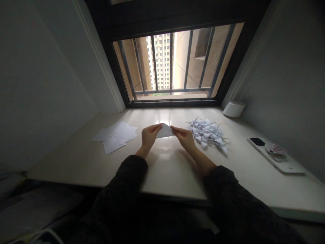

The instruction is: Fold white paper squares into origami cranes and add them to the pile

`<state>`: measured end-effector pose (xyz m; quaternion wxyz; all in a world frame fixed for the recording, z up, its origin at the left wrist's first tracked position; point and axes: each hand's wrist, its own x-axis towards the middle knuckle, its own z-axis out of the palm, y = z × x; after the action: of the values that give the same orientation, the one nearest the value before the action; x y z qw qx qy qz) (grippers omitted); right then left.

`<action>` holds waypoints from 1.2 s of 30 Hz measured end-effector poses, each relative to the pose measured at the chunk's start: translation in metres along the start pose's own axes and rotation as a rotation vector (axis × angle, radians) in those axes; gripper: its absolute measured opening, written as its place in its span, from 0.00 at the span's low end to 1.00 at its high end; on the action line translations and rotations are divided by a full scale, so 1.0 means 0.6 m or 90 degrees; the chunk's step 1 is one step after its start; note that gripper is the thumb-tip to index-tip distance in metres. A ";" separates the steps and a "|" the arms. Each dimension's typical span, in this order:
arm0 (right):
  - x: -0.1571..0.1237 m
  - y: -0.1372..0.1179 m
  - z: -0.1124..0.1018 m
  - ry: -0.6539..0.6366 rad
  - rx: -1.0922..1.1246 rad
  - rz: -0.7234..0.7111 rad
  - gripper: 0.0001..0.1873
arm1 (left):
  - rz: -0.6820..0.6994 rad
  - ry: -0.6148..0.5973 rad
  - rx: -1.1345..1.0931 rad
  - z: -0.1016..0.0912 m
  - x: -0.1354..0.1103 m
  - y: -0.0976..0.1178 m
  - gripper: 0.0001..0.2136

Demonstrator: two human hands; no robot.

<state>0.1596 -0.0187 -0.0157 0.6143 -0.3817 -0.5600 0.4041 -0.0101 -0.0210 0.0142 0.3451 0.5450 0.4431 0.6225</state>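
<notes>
head view: small folded white paper triangle (165, 131) held just above the pale glossy desk (165, 169), centre.
left hand (149, 135): pinching its left corner.
right hand (185, 137): pinching its right corner.
handling: likely featherlight, limp, easily creased; corners grip best.
beside: heap of folded white paper shapes (209, 134), right.

The white folded paper triangle (165, 131) is plain, like the white loose paper sheets (115, 137) and the bluish-white pile of folded paper pieces (209, 134). The smooth tabletop (165, 166) is cream, and the flat white phone (284, 164) carries a pink-patterned round grip (275, 148).
</notes>
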 end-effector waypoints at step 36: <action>0.000 -0.013 0.007 0.075 0.010 0.108 0.40 | -0.058 0.071 -0.006 0.007 -0.001 -0.024 0.14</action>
<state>0.1560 -0.0218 -0.0081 0.6128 -0.4461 -0.4853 0.4359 -0.0065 -0.0156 0.0007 0.3502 0.4874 0.4830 0.6376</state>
